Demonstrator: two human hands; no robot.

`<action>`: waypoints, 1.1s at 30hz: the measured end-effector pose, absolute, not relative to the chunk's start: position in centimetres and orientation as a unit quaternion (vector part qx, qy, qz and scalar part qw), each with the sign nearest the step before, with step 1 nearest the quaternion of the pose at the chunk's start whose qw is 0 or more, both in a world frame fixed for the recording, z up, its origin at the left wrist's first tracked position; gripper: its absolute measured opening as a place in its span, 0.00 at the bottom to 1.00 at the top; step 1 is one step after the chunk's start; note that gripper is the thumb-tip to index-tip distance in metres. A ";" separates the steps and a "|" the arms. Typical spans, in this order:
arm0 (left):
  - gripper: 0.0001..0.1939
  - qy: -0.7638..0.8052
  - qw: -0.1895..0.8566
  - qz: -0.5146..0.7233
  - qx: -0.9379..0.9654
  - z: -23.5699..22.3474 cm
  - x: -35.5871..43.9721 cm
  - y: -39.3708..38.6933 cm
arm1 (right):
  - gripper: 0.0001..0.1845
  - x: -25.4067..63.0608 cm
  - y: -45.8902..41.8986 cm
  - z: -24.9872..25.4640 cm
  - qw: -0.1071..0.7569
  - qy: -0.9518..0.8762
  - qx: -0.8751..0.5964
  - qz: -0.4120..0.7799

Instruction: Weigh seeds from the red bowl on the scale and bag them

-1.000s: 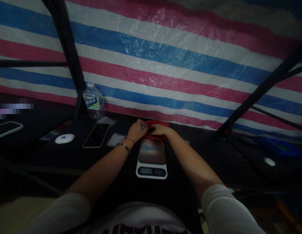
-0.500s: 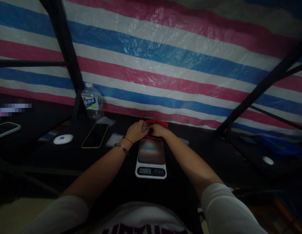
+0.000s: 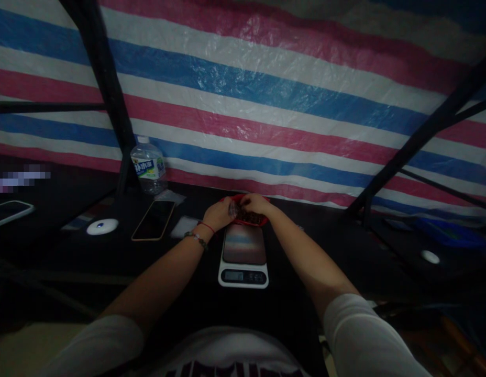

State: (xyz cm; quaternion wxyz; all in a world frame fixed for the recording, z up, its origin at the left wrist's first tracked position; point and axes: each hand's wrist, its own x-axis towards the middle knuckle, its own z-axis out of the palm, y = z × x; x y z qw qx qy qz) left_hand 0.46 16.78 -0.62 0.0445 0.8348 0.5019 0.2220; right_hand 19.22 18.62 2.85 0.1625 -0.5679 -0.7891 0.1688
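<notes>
A red tray [image 3: 263,222] holding small dark brown pieces [image 3: 253,215] lies just behind a white kitchen scale [image 3: 243,278]. My left hand [image 3: 220,213], with a red cord and a beaded bracelet at the wrist, is closed on a small clear plastic bag [image 3: 232,210] over the tray's left side. My right hand [image 3: 257,203] reaches into the tray, its fingers bent down and together among the pieces. What sits between those fingertips is too dark and small to make out. Nothing lies on the scale's shiny plate, and its display digits are unreadable.
Left of the scale are clear plastic bags [image 3: 184,226], a phone [image 3: 153,221], a white oval device [image 3: 102,226] and a clear bottle [image 3: 148,165]. A blue tray [image 3: 449,233] lies far right. Black posts [image 3: 109,89] stand before striped sheeting.
My right hand has lifted slightly and shifted back in the red tray, so more dark pieces show. My left hand with the plastic bag stays nearly in place.
</notes>
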 end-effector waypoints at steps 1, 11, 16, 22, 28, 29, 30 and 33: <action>0.21 0.502 0.049 0.222 0.834 -0.7 0.5 16.8 | 0.15 19.3 18.6 3.1 0.188 -0.783 -0.562 0.187; 0.23 0.505 0.078 0.233 0.827 -1.0 0.6 16.9 | 0.18 18.1 19.1 3.4 0.229 -0.818 -0.462 0.255; 0.24 0.505 0.091 0.236 0.825 -1.2 0.6 17.1 | 0.23 18.1 19.4 3.2 0.236 -0.805 -0.480 0.257; 0.21 0.498 0.093 0.239 0.828 -1.3 0.7 17.2 | 0.12 18.0 19.4 3.0 0.273 -0.798 -0.473 0.254; 0.20 0.505 0.101 0.259 0.818 -1.3 0.6 17.1 | 0.18 18.7 19.2 3.5 0.226 -0.772 -0.564 0.186; 0.20 0.508 0.103 0.264 0.813 -1.3 0.6 17.1 | 0.18 18.9 19.0 3.6 0.192 -0.779 -0.576 0.156; 0.20 0.517 0.107 0.269 0.805 -1.3 0.5 17.1 | 0.17 19.2 18.9 3.8 0.148 -0.790 -0.578 0.140; 0.20 0.557 0.119 0.282 0.772 -1.2 0.5 17.2 | 0.18 19.7 18.3 3.9 0.004 -0.811 -0.564 0.154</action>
